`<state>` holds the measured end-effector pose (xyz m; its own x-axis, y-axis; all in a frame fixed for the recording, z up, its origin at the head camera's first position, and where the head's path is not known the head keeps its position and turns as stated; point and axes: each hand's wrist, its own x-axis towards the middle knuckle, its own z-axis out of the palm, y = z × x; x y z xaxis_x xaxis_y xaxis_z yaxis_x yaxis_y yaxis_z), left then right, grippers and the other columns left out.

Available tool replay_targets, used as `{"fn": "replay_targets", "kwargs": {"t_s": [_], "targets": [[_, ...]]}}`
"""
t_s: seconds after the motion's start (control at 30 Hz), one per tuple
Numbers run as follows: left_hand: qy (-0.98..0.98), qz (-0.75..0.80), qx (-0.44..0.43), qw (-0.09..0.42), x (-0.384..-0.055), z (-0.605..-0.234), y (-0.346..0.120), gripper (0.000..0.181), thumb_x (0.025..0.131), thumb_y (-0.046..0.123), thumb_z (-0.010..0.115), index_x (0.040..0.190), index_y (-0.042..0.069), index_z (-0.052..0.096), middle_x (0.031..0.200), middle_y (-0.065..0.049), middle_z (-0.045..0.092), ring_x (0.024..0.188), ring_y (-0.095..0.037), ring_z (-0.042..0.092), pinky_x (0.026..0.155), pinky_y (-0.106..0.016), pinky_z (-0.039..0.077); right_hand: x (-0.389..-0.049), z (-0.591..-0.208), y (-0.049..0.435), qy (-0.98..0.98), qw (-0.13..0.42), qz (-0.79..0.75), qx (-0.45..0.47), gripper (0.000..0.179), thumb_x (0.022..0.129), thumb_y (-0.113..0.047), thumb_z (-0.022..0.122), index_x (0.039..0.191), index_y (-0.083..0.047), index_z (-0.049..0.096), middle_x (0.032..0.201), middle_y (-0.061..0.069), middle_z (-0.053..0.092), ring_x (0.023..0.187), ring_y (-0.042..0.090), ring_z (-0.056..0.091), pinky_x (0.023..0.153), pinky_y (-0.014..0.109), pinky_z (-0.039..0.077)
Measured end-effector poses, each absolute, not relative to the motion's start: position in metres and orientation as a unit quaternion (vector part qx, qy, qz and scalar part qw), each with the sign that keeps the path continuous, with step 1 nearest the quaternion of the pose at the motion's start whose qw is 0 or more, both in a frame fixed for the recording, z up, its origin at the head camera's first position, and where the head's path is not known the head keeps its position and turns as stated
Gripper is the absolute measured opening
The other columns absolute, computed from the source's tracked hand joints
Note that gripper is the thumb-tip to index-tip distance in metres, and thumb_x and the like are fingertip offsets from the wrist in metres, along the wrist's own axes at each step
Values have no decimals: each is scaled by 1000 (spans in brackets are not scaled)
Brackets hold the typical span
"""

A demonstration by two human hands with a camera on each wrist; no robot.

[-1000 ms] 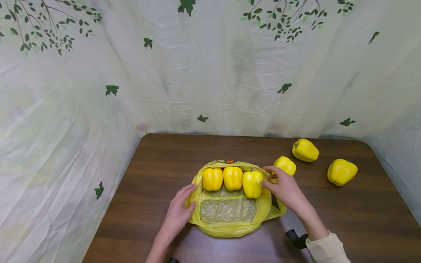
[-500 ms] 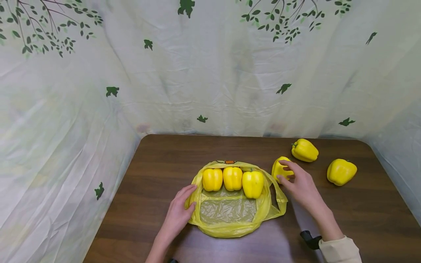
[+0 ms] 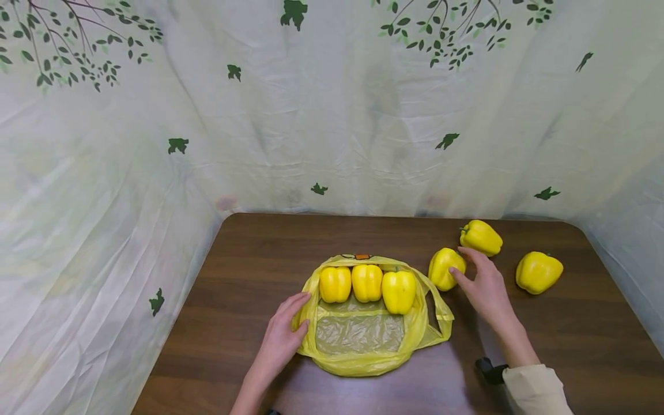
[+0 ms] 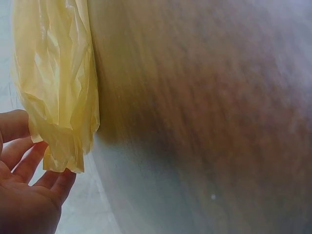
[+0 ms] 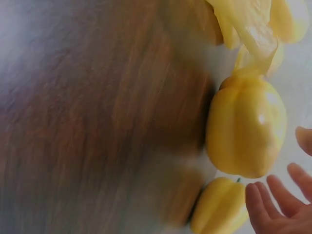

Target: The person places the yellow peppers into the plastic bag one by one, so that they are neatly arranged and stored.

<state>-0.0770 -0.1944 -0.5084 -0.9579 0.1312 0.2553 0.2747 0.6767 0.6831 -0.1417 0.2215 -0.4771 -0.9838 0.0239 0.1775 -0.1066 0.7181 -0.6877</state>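
Note:
A yellow plastic bag (image 3: 358, 366) lies spread with its mouth facing up. Three yellow bell peppers (image 3: 367, 283) sit in a row along its far side. My left hand (image 3: 282, 331) holds the bag's left rim; in the left wrist view its thumb and fingers are around the yellow plastic (image 4: 56, 92). Right of the bag stands another yellow bell pepper (image 3: 442, 270). My right hand (image 3: 483, 288) is at that pepper's right side, thumb and fingers spread. In the right wrist view the fingers (image 5: 278, 195) are close to the pepper (image 5: 246, 126) without gripping it.
Two more yellow bell peppers lie on the brown wooden table (image 3: 270, 236): one at the far right (image 3: 481, 237), close to my right hand, and one farther right (image 3: 539, 272). A pale leaf-print curtain (image 3: 353, 115) hangs behind the table. The bag's handle loop (image 3: 442, 317) points right.
My right hand has left the bag's right rim and moved right, passing over the pepper beside the bag to its far side. The left hand and the bagged peppers have stayed put.

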Motion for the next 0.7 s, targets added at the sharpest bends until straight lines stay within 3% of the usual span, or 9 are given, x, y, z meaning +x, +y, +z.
{"fn": "replay_targets", "kwargs": {"t_s": [0.33, 0.53, 0.7], "targets": [[-909, -394, -109, 87, -76, -507, -194, 52, 79, -8, 74, 129, 4, 64, 130, -6, 60, 122, -27, 54, 103, -46, 44, -151, -492, 227, -912, -6, 410, -31, 74, 98, -45, 56, 149, 2, 32, 143, 31, 41, 117, 45, 47, 92, 59, 45], [-908, -390, -118, 99, -77, -509, -194, 52, 78, -8, 75, 128, 2, 64, 130, -7, 60, 121, -28, 55, 100, -48, 45, -152, -498, 228, -905, -59, 420, -44, 89, 95, -55, 54, 152, 5, 21, 149, 33, 31, 128, 49, 38, 102, 63, 35], [-910, -390, -108, 92, -77, -510, -193, 53, 78, -9, 74, 129, 3, 63, 130, -6, 59, 122, -28, 54, 102, -48, 44, -154, -502, 229, -896, -68, 435, -50, 91, 95, -56, 54, 151, 8, 21, 149, 33, 32, 131, 48, 36, 105, 63, 32]]}}
